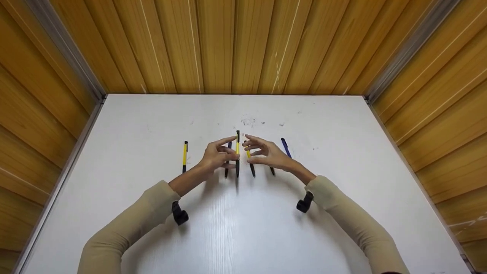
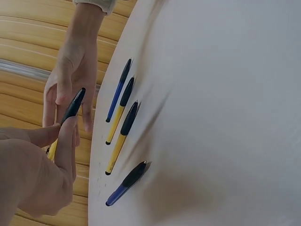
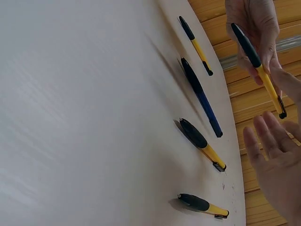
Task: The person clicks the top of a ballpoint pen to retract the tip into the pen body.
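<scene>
At centre of the head view (far table edge = 12 o'clock): left hand (image 1: 218, 155), thumb and fingers pinching a yellow-and-black pen (image 1: 238, 146); grasp engaged. Pen is raised off the table, clip end toward 12, black tip toward 6. Right hand (image 1: 268, 152) at 3 o'clock, just beside it; fingers apart and slightly bent, grasping nothing. Contact between its thumb and the pen: cannot tell from the right wrist view, where they overlap.

Five further pens lie on the white table (image 1: 236, 239). Clock positions from the raised pen:
- 9, near: blue pen (image 3: 201, 95), partly behind the left hand.
- 9, farther out: outer yellow pen (image 1: 185, 155).
- 3, near: inner yellow pen (image 2: 123, 136).
- 4: second yellow pen (image 2: 121, 110), mostly hidden by the right hand in the head view.
- 3, farthest: outer blue pen (image 1: 286, 147).

Dark marks (image 1: 249, 122) between 12 and 1. Beige sleeves (image 1: 133, 217) at 8 and 4. Wood-pattern wall (image 1: 215, 45) at 12; metal rails (image 1: 68, 45) at 10 and 2.
</scene>
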### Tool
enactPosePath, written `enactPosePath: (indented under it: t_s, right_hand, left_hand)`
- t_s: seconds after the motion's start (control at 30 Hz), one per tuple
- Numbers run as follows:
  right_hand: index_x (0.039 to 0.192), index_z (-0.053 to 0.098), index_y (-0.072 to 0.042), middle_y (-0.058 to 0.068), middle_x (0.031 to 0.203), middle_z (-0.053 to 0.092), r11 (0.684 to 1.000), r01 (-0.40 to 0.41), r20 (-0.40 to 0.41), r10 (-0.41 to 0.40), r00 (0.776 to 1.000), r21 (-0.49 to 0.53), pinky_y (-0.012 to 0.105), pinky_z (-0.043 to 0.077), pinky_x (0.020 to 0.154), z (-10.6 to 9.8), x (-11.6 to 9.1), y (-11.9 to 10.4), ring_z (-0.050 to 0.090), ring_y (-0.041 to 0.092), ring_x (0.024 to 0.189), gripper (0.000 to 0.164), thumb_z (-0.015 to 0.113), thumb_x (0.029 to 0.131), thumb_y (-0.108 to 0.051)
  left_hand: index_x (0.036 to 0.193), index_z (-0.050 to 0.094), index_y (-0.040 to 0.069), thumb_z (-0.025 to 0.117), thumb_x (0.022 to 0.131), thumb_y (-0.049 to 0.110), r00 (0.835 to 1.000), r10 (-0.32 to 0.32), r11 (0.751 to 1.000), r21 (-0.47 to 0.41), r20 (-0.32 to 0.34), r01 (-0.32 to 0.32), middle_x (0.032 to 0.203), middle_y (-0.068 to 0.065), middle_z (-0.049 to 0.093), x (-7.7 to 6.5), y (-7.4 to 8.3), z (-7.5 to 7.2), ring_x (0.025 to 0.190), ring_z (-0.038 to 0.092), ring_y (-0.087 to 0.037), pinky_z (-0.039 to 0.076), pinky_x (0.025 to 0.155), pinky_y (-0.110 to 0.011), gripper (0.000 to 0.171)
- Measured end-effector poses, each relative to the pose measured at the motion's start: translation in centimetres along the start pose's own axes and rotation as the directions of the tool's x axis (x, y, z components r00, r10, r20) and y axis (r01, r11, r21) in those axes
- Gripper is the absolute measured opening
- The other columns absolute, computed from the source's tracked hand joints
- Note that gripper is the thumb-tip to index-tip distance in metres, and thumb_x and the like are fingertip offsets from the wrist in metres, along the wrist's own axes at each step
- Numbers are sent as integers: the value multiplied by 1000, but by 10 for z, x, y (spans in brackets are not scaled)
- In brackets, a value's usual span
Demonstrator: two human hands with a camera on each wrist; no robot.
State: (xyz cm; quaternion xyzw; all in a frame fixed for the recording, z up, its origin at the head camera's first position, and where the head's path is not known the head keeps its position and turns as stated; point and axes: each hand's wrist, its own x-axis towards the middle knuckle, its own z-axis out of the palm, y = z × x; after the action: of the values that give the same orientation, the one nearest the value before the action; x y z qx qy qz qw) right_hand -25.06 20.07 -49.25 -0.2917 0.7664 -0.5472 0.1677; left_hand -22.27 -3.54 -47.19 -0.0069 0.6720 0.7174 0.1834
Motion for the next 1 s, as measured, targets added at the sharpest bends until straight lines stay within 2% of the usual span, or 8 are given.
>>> enactPosePath:
  t_s: [0.13, 0.27, 0.47, 0.6, 0.73, 0.83, 1.0]
  right_hand:
    - [159, 34, -7, 23, 152, 50, 998, -55, 7, 55, 998, 40, 49, 45, 120, -8, -8, 1, 49, 38, 141, 68, 66, 100, -12]
    - [158, 35, -5, 20, 152, 51, 995, -76, -12, 77, 997, 57, 39, 47, 119, -19, -16, 3, 48, 37, 143, 64, 63, 102, -14]
    - [156, 39, -4, 20, 151, 53, 988, -92, -21, 96, 995, 124, 25, 50, 113, -34, -29, 5, 51, 35, 141, 59, 61, 104, -17]
    - [154, 43, -6, 18, 150, 55, 975, -132, -30, 139, 990, 177, 26, 51, 113, -42, -35, 8, 55, 29, 139, 56, 62, 103, -21]
    - [154, 44, -5, 18, 150, 55, 969, -139, -31, 148, 988, 206, 32, 50, 115, -50, -38, 12, 57, 23, 137, 55, 61, 104, -19]
    - [153, 44, -4, 18, 150, 54, 964, -135, -37, 147, 989, 228, 36, 49, 117, -55, -38, 15, 57, 19, 137, 54, 61, 104, -17]
    - [153, 44, -4, 20, 150, 54, 952, -135, -70, 160, 985, 275, 33, 50, 116, -62, -37, 20, 58, 17, 135, 53, 60, 103, -12]
  left_hand:
    - [148, 55, 15, 70, 89, -10, 999, 0, 999, 36, -38, 1, 93, -8, 68, -1, 4, -12, 85, 73, -16, 68, 73, -34, 67]
    - [149, 55, 16, 73, 87, -9, 998, 1, 997, 75, -64, 4, 93, -6, 67, 0, 7, -26, 86, 73, -16, 68, 74, -34, 68]
    - [151, 51, 11, 72, 89, -9, 997, -10, 996, 84, -73, 17, 93, -6, 66, 1, 5, -47, 84, 71, -13, 68, 75, -31, 69]
    - [152, 49, 11, 72, 89, -7, 995, -38, 993, 105, -93, 48, 95, -7, 67, 5, 1, -58, 83, 72, -14, 68, 76, -30, 69]
    - [152, 49, 10, 73, 89, -7, 993, -54, 988, 135, -109, 68, 96, -7, 67, 8, -3, -66, 85, 73, -16, 67, 75, -29, 70]
    - [152, 49, 9, 73, 88, -8, 991, -43, 984, 167, -124, 63, 95, -7, 66, 9, -6, -69, 85, 74, -19, 67, 73, -28, 70]
    - [151, 50, 8, 73, 87, -8, 990, -1, 964, 261, -140, 38, 93, -8, 66, 12, -10, -72, 81, 74, -19, 67, 68, -27, 70]
